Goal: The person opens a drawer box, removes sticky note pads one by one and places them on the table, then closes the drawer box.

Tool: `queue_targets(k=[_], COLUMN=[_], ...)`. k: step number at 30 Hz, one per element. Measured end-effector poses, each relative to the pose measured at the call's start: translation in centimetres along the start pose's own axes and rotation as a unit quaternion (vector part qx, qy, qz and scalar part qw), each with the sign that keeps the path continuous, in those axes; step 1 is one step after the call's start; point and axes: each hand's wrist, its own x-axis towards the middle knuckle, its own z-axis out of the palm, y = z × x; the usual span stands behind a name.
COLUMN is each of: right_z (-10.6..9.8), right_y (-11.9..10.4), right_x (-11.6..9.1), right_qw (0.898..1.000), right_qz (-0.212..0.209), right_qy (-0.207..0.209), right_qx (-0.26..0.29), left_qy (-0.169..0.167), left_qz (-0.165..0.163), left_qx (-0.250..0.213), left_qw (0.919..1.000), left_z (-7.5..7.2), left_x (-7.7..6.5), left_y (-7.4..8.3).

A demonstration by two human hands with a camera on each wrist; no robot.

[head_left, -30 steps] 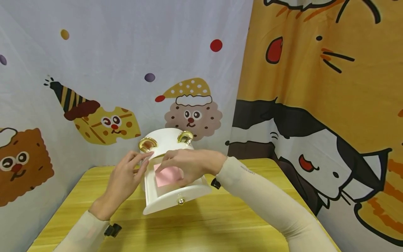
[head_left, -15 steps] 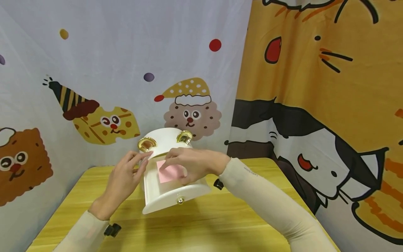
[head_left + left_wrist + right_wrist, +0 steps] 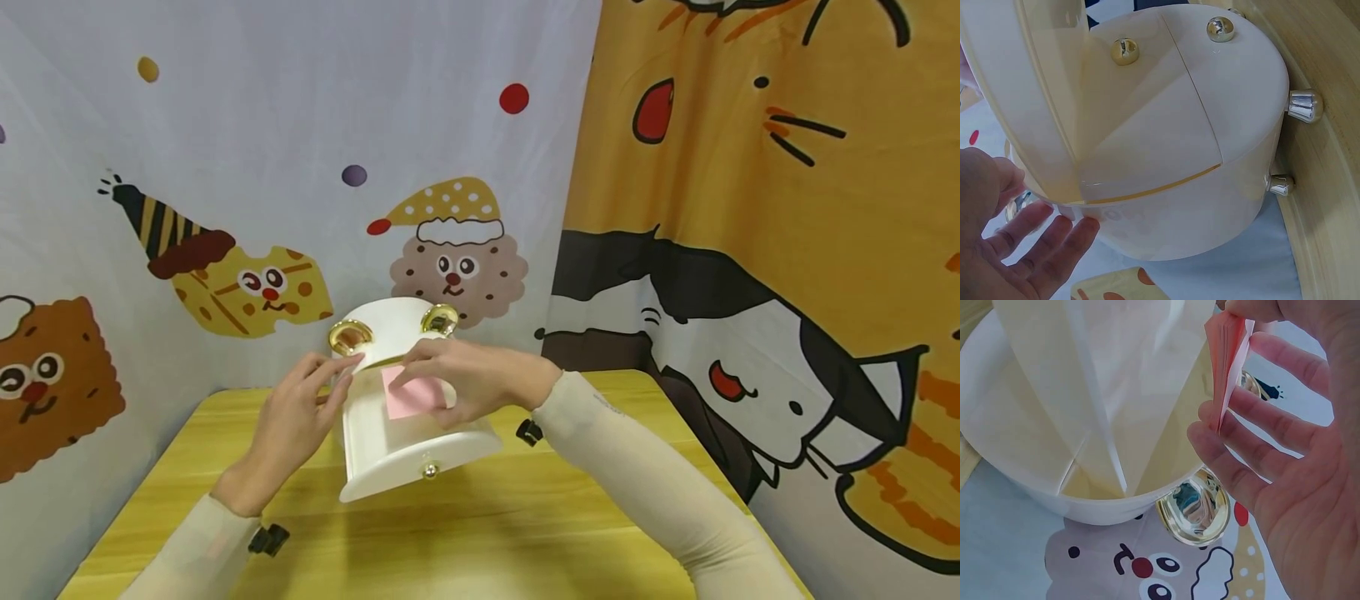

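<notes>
My right hand (image 3: 468,375) grips a thick pad of pink sticky notes (image 3: 408,396) by its right side, above a pulled-out white drawer (image 3: 397,467). Seen edge-on in the right wrist view, the pad (image 3: 1225,356) shows its stacked sheets between thumb and fingers. The drawer belongs to a rounded white storage box (image 3: 393,315) with gold ears and a gold knob (image 3: 430,470) on the drawer front. At the left of the box's opening, my left hand (image 3: 292,408) touches the rim with relaxed fingertips; the left wrist view shows those fingers (image 3: 1054,250) along the edge.
A yellow wood-grain table (image 3: 480,533) carries the box near its back edge. Behind hangs a pale cloth (image 3: 247,125) with cartoon biscuits and cheese, and an orange cat-print cloth (image 3: 720,183) stands on the right. Gold feet (image 3: 1305,106) stick out under the box.
My right hand has shifted the sticky note pad slightly right and up over the drawer. The left hand keeps its place at the rim, and the head view has tilted a little.
</notes>
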Motion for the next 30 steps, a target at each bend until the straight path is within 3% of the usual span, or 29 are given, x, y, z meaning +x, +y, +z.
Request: queue_targets(k=[30], right_z=[1.1], right_y=[0.8], right_x=[-3.2], right_qw=[0.998], right_qz=[0.029], right_qy=[0.059], right_qx=[0.016], left_qy=[0.010], left_qz=[-0.003], left_qx=[0.004], left_qw=[0.9999], left_z=[0.0], left_x=[-0.3], left_y=[0.3])
